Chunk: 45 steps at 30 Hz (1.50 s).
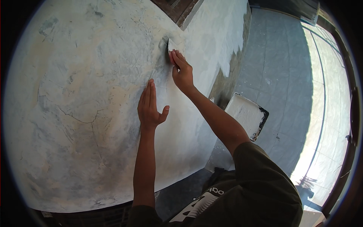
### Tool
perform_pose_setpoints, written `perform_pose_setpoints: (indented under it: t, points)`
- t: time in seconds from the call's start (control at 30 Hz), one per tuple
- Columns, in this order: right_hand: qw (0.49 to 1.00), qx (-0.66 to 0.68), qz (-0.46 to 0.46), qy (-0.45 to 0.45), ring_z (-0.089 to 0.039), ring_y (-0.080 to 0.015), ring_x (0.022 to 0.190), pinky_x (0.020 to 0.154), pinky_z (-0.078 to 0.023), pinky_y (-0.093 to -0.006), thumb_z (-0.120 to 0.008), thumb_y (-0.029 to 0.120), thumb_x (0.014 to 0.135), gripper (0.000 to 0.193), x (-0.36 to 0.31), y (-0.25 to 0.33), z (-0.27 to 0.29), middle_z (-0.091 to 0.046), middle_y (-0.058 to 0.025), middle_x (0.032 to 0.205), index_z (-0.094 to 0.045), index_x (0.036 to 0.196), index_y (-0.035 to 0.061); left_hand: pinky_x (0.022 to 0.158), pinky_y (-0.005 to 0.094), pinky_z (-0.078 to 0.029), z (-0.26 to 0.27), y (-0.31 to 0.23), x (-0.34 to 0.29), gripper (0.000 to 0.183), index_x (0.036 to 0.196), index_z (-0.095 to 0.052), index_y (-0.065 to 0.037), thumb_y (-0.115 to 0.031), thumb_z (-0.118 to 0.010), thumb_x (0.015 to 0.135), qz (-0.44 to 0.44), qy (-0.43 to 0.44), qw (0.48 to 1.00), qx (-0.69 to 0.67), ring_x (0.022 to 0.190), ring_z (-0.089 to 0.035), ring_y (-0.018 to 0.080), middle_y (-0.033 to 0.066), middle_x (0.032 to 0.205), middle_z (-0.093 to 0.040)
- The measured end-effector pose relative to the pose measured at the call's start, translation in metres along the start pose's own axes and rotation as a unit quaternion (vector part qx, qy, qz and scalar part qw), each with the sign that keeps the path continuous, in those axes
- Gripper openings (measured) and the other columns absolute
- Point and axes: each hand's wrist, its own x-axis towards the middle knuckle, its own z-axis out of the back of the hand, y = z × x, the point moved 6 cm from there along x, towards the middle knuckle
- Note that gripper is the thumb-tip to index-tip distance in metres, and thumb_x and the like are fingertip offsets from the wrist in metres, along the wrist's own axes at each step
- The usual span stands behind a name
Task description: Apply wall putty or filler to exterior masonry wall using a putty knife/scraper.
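Pale blade (171, 45) at the wall (94, 72), pinched in the right grip (182, 73).
The blade sits just below the dark frame (177, 13); its handle is hidden, and whether its whole edge meets the wall I cannot tell. The left grip (148, 108) is unclenched and holds nothing, fingers straight along the wall. The blade looks light and thin, probably stiff with a little spring, and likely slick if smeared with the white paste in the tray (248, 100). Best held at its back, fingers spread behind the edge, thumb opposite.
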Motion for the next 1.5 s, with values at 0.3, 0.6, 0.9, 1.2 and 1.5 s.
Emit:
perform_pose_setpoints:
  t: [0.3,0.6,0.9,1.2,1.5]
  points:
    - [0.955,0.012,-0.227,0.191,-0.063,-0.0300,0.117,0.102,-0.048,-0.0342,-0.049,-0.013,0.081,0.052,-0.182,-0.012,0.079,-0.068,-0.0160,0.120,-0.066,0.126,0.0073,0.105,0.0459,-0.043,0.008,0.005,-0.006,0.079,0.145,-0.037,0.009,-0.049,-0.047,0.093,0.007,0.002,1.000,0.022,0.132,-0.050,0.0379,0.0251,0.146,-0.045]
    - [0.972,0.019,-0.235,0.006,-0.060,-0.0094,0.078,0.075,-0.050,-0.0259,-0.056,0.000,0.092,0.039,-0.101,-0.039,0.089,-0.072,-0.0141,0.095,-0.063,0.130,0.0063,0.108,0.0456,-0.041,0.003,0.005,-0.006,0.078,0.146,-0.036,0.008,-0.049,-0.047,0.093,0.012,0.007,1.000,0.018,0.134,-0.048,0.0365,0.0236,0.147,-0.045]
    - [0.980,-0.054,-0.187,-0.030,-0.066,-0.0432,0.090,0.081,-0.052,-0.0364,-0.048,-0.008,0.084,0.041,0.016,-0.011,0.012,-0.067,-0.0280,0.101,-0.061,0.123,-0.0062,0.105,0.0462,-0.042,0.003,0.001,-0.005,0.077,0.146,-0.035,0.008,-0.047,-0.045,0.094,0.002,0.009,1.000,0.028,0.128,-0.051,0.0414,0.0250,0.145,-0.047]
    - [0.996,0.022,-0.054,0.065,-0.060,-0.0362,0.119,0.100,-0.050,-0.0383,-0.050,-0.013,0.084,0.048,-0.075,0.047,-0.003,-0.061,-0.0215,0.129,-0.059,0.129,-0.0003,0.106,0.0466,-0.043,0.005,0.004,-0.004,0.079,0.145,-0.037,0.009,-0.051,-0.045,0.094,0.002,-0.004,1.000,0.009,0.130,-0.050,0.0409,0.0259,0.145,-0.046]
    - [0.998,0.003,-0.035,-0.046,-0.067,-0.0254,0.111,0.094,-0.050,-0.0314,-0.052,-0.011,0.090,0.043,-0.015,0.017,0.040,-0.067,-0.0190,0.122,-0.061,0.130,0.0025,0.107,0.0467,-0.041,0.002,0.001,-0.003,0.079,0.146,-0.036,0.009,-0.050,-0.045,0.094,0.010,0.019,0.999,0.025,0.133,-0.048,0.0389,0.0251,0.147,-0.045]
